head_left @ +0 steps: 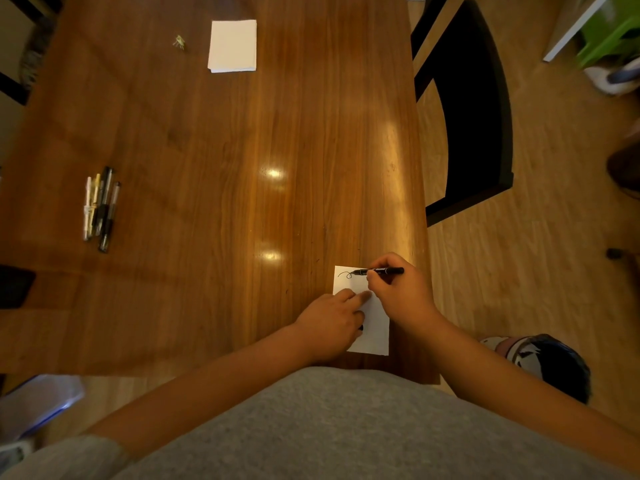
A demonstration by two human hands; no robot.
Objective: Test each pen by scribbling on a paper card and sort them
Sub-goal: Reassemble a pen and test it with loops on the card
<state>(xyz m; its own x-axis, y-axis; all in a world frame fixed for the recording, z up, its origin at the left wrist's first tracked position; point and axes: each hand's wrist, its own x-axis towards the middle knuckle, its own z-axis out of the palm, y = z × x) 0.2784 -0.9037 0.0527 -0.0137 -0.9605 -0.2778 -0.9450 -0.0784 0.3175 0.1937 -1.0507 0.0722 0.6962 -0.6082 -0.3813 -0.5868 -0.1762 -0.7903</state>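
A white paper card (pixel 375 323) lies near the front right edge of the wooden table (pixel 225 161). My right hand (pixel 401 289) grips a black pen (pixel 379 271), its tip on the card's far end beside a black scribble (pixel 345 274). My left hand (pixel 330 322) rests on the card's left side, index finger pressing it down; something small and dark shows under its palm. A group of several pens (pixel 100 207) lies side by side at the table's left.
A stack of white cards (pixel 232 45) sits at the far middle of the table, with a small greenish object (pixel 179 42) to its left. A black chair (pixel 474 109) stands beside the table's right edge. A clear plastic container (pixel 34 403) sits low at the left.
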